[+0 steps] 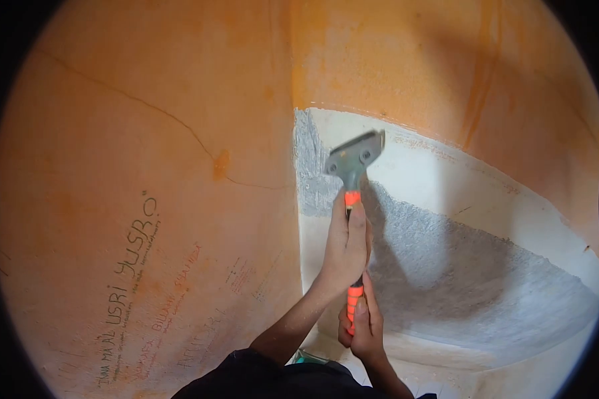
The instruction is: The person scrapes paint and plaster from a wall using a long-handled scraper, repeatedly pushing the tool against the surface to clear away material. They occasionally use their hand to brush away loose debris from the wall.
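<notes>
A scraper [355, 159] with a grey metal head and an orange-and-black handle is raised against the wall, its blade slightly blurred. My left hand [345, 249] grips the upper part of the handle, thumb lying along it just below the head. My right hand [364, 324] holds the lower end of the same handle. The blade edge sits at the top of a white wall section [446, 179], near the corner where a strip of grey bare plaster [309, 173] shows. A larger grey scraped patch [472, 279] spreads to the right below the blade.
An orange painted wall [146, 133] fills the left side, with a long crack and dark handwritten words [134, 253] on it. Orange paint also covers the upper right wall [446, 66]. My dark sleeve [273, 379] is at the bottom.
</notes>
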A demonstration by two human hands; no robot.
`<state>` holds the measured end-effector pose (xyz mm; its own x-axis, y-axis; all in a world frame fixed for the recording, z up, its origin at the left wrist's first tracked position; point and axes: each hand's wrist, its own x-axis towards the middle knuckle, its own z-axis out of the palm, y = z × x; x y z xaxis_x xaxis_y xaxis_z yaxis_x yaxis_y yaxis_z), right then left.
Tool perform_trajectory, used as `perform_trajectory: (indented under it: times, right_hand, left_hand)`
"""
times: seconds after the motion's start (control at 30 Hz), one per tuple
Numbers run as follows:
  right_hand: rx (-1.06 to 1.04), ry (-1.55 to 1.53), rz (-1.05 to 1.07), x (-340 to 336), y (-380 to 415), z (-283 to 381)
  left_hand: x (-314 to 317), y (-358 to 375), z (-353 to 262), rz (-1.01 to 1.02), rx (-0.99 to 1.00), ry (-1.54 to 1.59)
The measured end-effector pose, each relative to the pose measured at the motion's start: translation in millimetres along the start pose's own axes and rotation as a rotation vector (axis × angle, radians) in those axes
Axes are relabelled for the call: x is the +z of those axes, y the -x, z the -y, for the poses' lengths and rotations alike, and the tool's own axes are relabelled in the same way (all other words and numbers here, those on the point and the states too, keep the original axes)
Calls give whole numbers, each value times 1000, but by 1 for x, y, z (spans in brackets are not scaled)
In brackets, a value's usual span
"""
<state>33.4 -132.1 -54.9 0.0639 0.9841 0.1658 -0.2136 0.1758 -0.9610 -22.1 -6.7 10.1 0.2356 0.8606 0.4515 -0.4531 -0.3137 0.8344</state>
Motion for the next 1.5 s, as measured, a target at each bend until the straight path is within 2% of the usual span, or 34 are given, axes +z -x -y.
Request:
perform_trajectory:
  times: [0.27, 0.43, 0.5, 0.73, 0.9, 0.97, 1.03, 1.3, 1.4, 1.5]
  right_hand:
    - [100, -73, -44, 26, 11, 0]
    - [31, -103, -65, 33, 5, -15]
    - [6, -113, -68, 35, 6, -22]
    - [-26, -109, -42, 34, 2, -21]
    - [-18, -79, -58, 39, 0, -14]
    - [-29, -86, -50, 37, -1, -19]
    - [-17, -97, -35, 36, 1, -18]
    - [-34, -83, -28, 36, 0, -19]
    - [-34, -87, -23, 39, -13, -8]
    - [-56, -80, -25, 37, -5, -14]
  left_hand:
    - [-10, 8, 3, -27, 22, -119]
    - [-22, 2, 10, 6, 90, -230]
    - [-24, 5, 14, -48, 73, -280]
    - [-29, -8, 13, 3, 150, -198]
    - [-21, -5, -13, 7, 64, -137]
    - [-24, -1, 7, -5, 101, -164]
    - [-25, -4, 2, -11, 135, -203]
    - [-21, -1, -5, 2, 57, -95]
    - [-21, -15, -18, -18, 85, -135]
    - [-20, -7, -5, -34, 107, -99]
